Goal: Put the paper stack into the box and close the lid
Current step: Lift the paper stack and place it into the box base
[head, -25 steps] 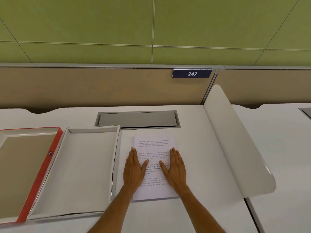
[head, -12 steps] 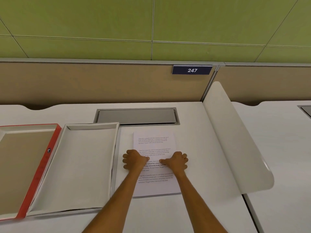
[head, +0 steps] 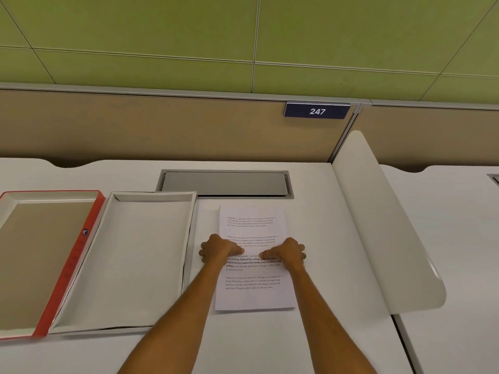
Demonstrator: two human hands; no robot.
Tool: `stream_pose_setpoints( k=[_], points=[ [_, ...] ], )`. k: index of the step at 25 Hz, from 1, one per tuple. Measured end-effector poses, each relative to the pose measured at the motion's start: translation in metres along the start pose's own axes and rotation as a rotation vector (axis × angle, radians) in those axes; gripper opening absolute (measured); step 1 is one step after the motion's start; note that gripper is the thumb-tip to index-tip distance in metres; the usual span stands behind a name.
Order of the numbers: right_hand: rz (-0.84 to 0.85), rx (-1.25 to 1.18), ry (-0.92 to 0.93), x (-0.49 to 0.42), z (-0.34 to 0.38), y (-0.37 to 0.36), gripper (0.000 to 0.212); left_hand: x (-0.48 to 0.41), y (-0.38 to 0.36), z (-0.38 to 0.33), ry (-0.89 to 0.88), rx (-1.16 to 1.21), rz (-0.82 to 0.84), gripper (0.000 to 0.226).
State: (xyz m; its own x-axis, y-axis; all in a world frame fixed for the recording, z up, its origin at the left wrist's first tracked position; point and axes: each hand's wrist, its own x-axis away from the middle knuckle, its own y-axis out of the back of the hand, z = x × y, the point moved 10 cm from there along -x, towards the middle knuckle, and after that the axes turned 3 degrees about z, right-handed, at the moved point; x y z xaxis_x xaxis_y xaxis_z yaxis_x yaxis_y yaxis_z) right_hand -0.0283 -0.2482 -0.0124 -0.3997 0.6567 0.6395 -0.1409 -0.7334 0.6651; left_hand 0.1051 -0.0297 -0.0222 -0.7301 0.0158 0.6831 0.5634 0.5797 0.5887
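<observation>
1. White surface [head: 270,341] under a green wall and tan partition, which carries a "247" number plate [head: 317,111]; I see it all from the head view.
2. My left hand [head: 220,251] and right hand [head: 289,253] sit knuckles-up on the paper stack [head: 253,292], fingers curled under. I cannot tell whether they grip sheets or only press down.
3. That printed stack lies flat beneath both hands, its left edge under the left hand.
4. Just to the left of the left hand is the open white box [head: 140,260], nothing in it; further left lies the red-edged lid [head: 78,255], inside up.
5. Risks, as I judge them: lifting from the middle could fan or buckle the sheets; sliding them leftward could catch the box wall and shove the box into the lid.
6. Loose top sheets may slip off if I tilt the stack.
</observation>
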Motion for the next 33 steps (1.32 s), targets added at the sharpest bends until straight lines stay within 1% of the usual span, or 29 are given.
stream_pose_setpoints(
  k=[2, 5, 8, 10, 11, 13, 15, 17, 20, 22, 24, 26, 30, 33],
  points=[
    [-0.027, -0.017, 0.032, 0.003, 0.005, 0.003, 0.088, 0.004, -0.001, -0.005, -0.045, -0.023, -0.02, 0.072],
    [0.02, -0.184, 0.094, 0.003, 0.007, 0.001, 0.087, 0.007, -0.01, -0.011, -0.124, 0.074, 0.035, 0.047],
    [0.092, -0.355, 0.091, -0.002, 0.0, -0.005, 0.086, 0.009, -0.006, -0.008, -0.122, 0.157, 0.036, 0.046],
    [0.093, -0.327, 0.088, -0.003, -0.002, -0.01, 0.075, 0.011, -0.003, -0.008, -0.119, 0.178, 0.055, 0.047],
    [0.061, -0.278, 0.08, -0.003, -0.004, -0.01, 0.071, 0.011, -0.003, -0.008, -0.119, 0.17, 0.065, 0.047],
    [-0.025, -0.22, 0.066, 0.0, -0.006, -0.01, 0.072, 0.013, -0.006, -0.007, -0.138, 0.165, 0.058, 0.043],
    [-0.053, -0.25, 0.081, 0.005, -0.005, -0.011, 0.078, 0.016, -0.01, -0.008, -0.162, 0.161, 0.026, 0.037],
    [-0.058, -0.262, 0.1, 0.011, -0.004, -0.009, 0.08, 0.02, -0.011, -0.009, -0.179, 0.178, 0.001, 0.034],
    [-0.064, -0.288, 0.159, 0.02, 0.002, 0.003, 0.071, 0.029, -0.006, -0.01, -0.179, 0.236, -0.007, 0.029],
    [-0.093, -0.332, 0.204, 0.03, 0.008, 0.016, 0.065, 0.036, 0.003, -0.012, -0.191, 0.288, -0.024, 0.032],
    [-0.14, -0.411, 0.27, 0.042, 0.016, 0.033, 0.064, 0.048, 0.019, -0.018, -0.246, 0.377, -0.069, 0.041],
    [-0.168, -0.562, 0.357, 0.058, 0.024, 0.053, 0.061, 0.066, 0.037, -0.029, -0.349, 0.486, -0.113, 0.047],
    [-0.203, -0.819, 0.57, 0.078, 0.028, 0.077, 0.058, 0.112, 0.061, -0.049, -0.615, 0.644, -0.181, 0.047],
    [-0.209, -0.9, 0.644, 0.078, 0.02, 0.079, 0.066, 0.131, 0.062, -0.049, -0.691, 0.706, -0.205, 0.048]
  ],
)
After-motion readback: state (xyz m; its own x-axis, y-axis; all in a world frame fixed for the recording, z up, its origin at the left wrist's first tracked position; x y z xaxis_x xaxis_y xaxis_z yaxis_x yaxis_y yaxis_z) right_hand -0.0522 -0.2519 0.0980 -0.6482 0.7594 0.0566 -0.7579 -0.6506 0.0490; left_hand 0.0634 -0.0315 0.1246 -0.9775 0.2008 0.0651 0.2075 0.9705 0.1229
